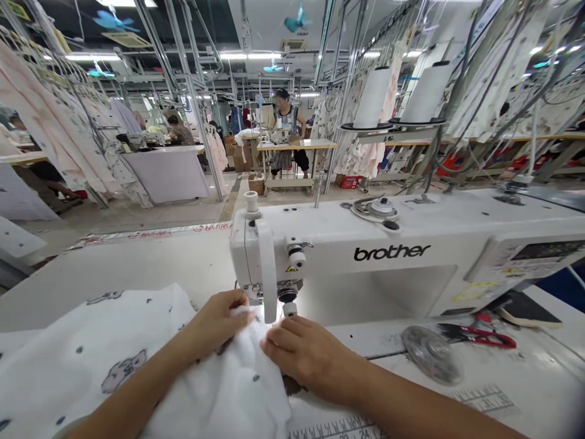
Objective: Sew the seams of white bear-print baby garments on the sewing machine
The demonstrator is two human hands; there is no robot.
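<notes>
White fabric printed with grey animal figures and small hearts lies across the left of the sewing table and runs up to the needle area. My left hand pinches the cloth just left of the needle area. My right hand is closed at the cloth's right edge, fingertips pressed together close to the presser foot. The white sewing machine, marked "brother", stands over both hands. Its needle and foot are mostly hidden behind the white vertical guard and my fingers.
On the right of the table lie red-handled scissors, a clear round plastic case and a dark flat pad. Ruler markings run along the front. Two thread cones stand behind the machine. A person stands at a far table.
</notes>
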